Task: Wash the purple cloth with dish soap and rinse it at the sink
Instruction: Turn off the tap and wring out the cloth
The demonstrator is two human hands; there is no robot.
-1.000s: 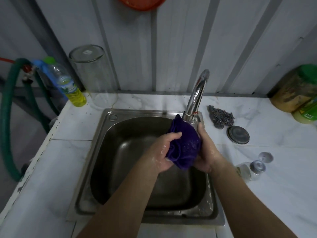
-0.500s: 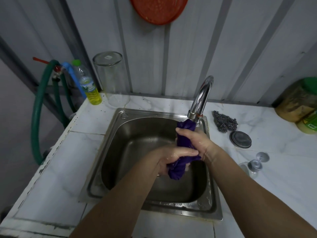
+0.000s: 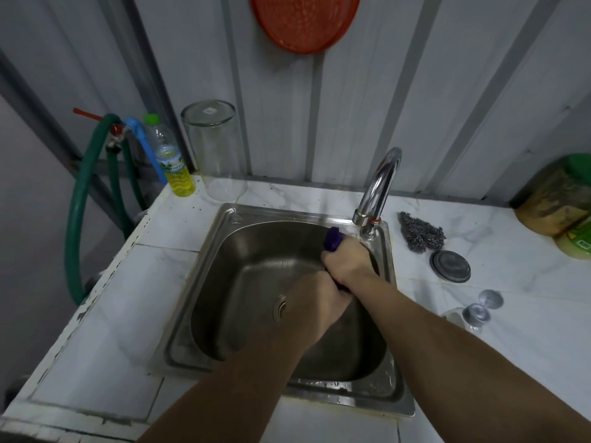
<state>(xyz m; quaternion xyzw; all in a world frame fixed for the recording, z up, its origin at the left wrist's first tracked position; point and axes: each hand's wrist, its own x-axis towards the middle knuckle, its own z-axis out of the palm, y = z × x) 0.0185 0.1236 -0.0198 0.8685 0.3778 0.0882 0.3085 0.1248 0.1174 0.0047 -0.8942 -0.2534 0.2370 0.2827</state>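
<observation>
The purple cloth [image 3: 333,238] is twisted into a tight roll over the steel sink [image 3: 204,302]. My right hand [image 3: 348,263] is fisted around its upper part, just below the chrome tap [image 3: 380,183]. My left hand [image 3: 311,303] is fisted around the lower part, which it hides almost entirely. Only the cloth's top end sticks out above my right fist. No water stream shows from the tap. A bottle of yellow dish soap [image 3: 174,164] stands at the counter's back left corner.
A clear glass jar [image 3: 216,151] stands upside down beside the soap bottle. Right of the sink lie a steel scourer [image 3: 420,231], a round metal lid [image 3: 450,266] and an overturned stemmed glass [image 3: 473,311]. Green hoses [image 3: 80,199] hang at the left. Jars [image 3: 563,199] stand far right.
The cloth went from a loose bunch between my hands to a tight twisted roll. Both fists have closed along it and dropped lower into the sink.
</observation>
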